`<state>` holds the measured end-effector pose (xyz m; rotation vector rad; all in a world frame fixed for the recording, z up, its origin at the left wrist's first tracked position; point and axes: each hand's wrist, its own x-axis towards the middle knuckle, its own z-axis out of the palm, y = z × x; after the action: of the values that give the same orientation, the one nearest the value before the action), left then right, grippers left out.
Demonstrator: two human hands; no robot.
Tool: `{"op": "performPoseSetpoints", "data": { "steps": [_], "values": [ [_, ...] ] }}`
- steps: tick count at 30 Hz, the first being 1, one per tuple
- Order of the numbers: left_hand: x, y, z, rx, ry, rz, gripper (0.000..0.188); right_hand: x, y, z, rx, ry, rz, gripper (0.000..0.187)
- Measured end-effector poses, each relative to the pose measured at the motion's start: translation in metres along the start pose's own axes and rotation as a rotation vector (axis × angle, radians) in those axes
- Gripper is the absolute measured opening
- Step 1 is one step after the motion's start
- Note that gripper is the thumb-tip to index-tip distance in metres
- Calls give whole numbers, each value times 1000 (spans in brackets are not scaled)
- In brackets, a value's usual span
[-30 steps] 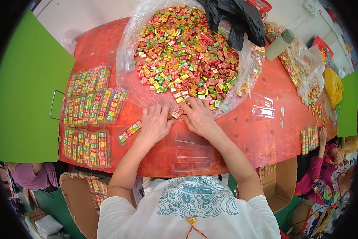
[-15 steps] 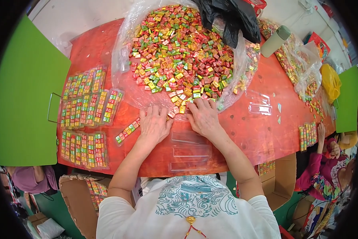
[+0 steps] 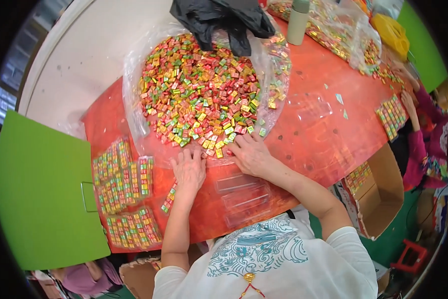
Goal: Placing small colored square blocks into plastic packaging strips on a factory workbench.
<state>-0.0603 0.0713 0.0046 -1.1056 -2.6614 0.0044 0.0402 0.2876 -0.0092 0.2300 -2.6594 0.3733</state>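
Observation:
A big heap of small wrapped candies point(image 3: 199, 94) in red, yellow, green and orange fills an open clear plastic bag point(image 3: 129, 89) on the red table. My left hand point(image 3: 189, 168) rests at the heap's near edge, its fingers bent downward and fingertips hidden. Partly beneath that hand and wrist, a narrow clear tray holds a row of candies point(image 3: 168, 198). My right hand point(image 3: 252, 155) is at the heap's near right edge, fingers curled down among the loose candies; what they grip is hidden. Several empty clear trays point(image 3: 245, 197) lie between my forearms.
Filled candy trays point(image 3: 117, 187) are stacked at the left beside a green board point(image 3: 49, 194). A black plastic bag point(image 3: 221, 20) overhangs the heap, near a pale green bottle point(image 3: 298, 22). At the right, another person's hands point(image 3: 409, 102) work near more trays point(image 3: 391, 117), above a cardboard box point(image 3: 383, 194).
The view has swung, so the table appears tilted and the heap lower and further left. Both hands remain at the heap's near edge. The other person's second hand now shows at the right.

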Motion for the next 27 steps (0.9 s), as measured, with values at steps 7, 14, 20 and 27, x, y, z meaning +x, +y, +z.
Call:
{"op": "performPoseSetpoints", "data": {
  "steps": [7,14,20,27],
  "values": [
    [22,21,-5,-82,204,129,40,-45,14,-55,52,44,187,43],
    [61,50,11,-12,53,177,17,-85,18,-61,25,24,307,39],
    [60,58,5,-24,49,207,18,-58,13,-63,58,30,234,30],
    [59,53,16,-24,51,198,15,-33,-3,-46,48,6,103,28]
  ]
}}
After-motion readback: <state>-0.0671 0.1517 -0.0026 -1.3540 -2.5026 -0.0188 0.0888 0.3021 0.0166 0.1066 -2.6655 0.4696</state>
